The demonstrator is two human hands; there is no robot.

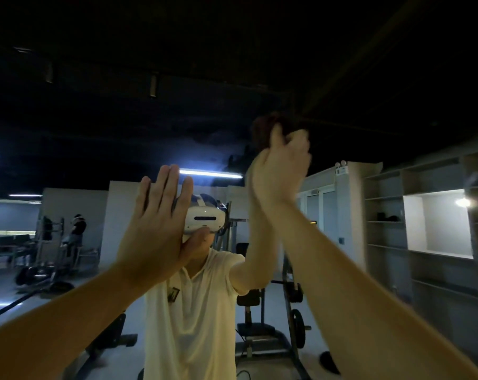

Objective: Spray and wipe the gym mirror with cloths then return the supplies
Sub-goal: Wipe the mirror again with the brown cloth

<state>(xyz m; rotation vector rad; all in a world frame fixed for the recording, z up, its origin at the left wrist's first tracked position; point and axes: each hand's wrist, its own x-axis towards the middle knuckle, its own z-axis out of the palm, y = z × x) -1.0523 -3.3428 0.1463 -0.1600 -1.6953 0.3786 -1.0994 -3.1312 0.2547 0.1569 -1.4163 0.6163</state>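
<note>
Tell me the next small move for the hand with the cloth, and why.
Probably drag the right hand down the mirror: it grips the dark cloth high on the glass, while the left hand lies flat against it, apparently bracing.

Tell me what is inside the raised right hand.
A bunched dark cloth pokes out above the right hand, which grips it. The rest of the cloth is hidden inside the fist.

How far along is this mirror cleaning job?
Mid-wipe, it seems. The right hand grips a dark cloth high against the mirror, while the left hand lies flat on it. Spraying is probably done, since neither hand is doing it. Finishing the wipe and returning the supplies are left.
</note>
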